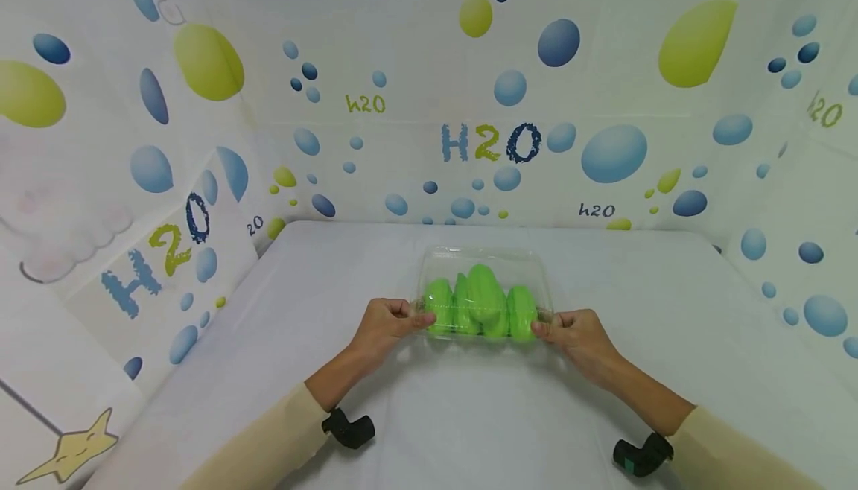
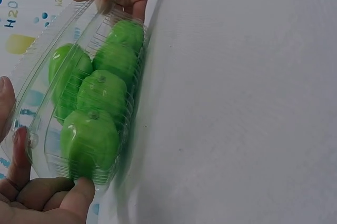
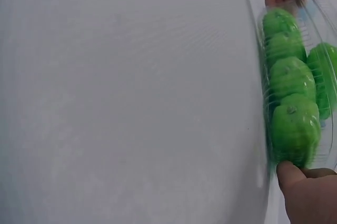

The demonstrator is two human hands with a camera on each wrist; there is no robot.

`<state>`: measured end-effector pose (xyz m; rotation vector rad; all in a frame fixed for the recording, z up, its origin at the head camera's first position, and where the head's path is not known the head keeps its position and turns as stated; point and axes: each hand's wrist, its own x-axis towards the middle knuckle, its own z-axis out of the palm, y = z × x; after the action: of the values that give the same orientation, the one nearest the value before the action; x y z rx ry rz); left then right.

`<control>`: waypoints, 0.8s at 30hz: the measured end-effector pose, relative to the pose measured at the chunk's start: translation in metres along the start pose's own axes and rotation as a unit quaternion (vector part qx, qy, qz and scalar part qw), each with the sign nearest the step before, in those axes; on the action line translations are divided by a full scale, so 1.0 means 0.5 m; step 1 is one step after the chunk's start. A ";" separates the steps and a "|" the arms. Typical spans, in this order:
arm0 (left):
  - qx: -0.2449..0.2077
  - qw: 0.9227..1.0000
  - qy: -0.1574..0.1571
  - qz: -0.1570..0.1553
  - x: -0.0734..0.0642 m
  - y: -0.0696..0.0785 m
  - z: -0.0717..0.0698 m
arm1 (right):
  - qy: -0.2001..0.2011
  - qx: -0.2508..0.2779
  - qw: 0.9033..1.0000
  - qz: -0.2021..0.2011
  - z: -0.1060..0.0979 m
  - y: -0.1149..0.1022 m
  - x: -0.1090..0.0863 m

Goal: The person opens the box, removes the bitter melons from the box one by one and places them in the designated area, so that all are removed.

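Box (image 1: 526, 268), head view: clear thin plastic with rounded corners, over the white-clothed table (image 1: 637, 289), near its back edge and about midway between the back corners; whether its underside touches the cloth, I cannot tell.
Inside the box: green pieces (image 1: 439, 300), lobed and side by side, the tallest toward the middle.
Left hand (image 1: 385, 325): clamped on the box's left end, thumb over the front face.
Right hand (image 1: 579, 335): clamped on the right end in the same way, thumb pointing inward.
Wrists: a black left device (image 1: 348, 428) and a black right device (image 1: 643, 455), each beside a beige sleeve (image 1: 268, 438).
Backdrop (image 1: 415, 43): white sheet behind the back edge and along both side edges, printed with blue and lime drops and "H2O"; a yellow star (image 1: 74, 445) beyond the left edge.
Green pieces, left wrist view: five in sight, four rounded ones in a row along one long wall, the fifth beside them; small nubs on some ends.
Box walls: fine pressed ribs, glossy, backdrop print showing through.
Both grips: left thumb at the near bottom corner, right hand around the far end.
Box, right wrist view: cut off by the picture's right side, a broad stretch of smooth cloth beside it.
Near end: right thumb pressed against the ribbed plastic, its other fingers mostly hidden.
Far end: held by the left hand.
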<state>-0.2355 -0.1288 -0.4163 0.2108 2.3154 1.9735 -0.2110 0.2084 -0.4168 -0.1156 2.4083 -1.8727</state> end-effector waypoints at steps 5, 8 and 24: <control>0.019 1.000 -0.005 -0.009 -0.005 0.009 -0.008 | 0.000 -0.058 0.998 -0.024 -0.002 0.001 -0.006; 0.053 0.998 -0.004 -0.014 -0.007 0.014 -0.015 | 0.013 -0.134 0.988 -0.077 -0.002 -0.006 -0.012; 0.219 0.975 -0.011 -0.020 0.001 0.062 -0.041 | 0.055 -0.515 0.834 -0.189 -0.014 -0.067 -0.009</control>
<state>-0.2378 -0.1439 -0.3823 0.2126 2.6851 1.4075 -0.2073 0.2074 -0.3825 -0.5872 3.3514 -0.4011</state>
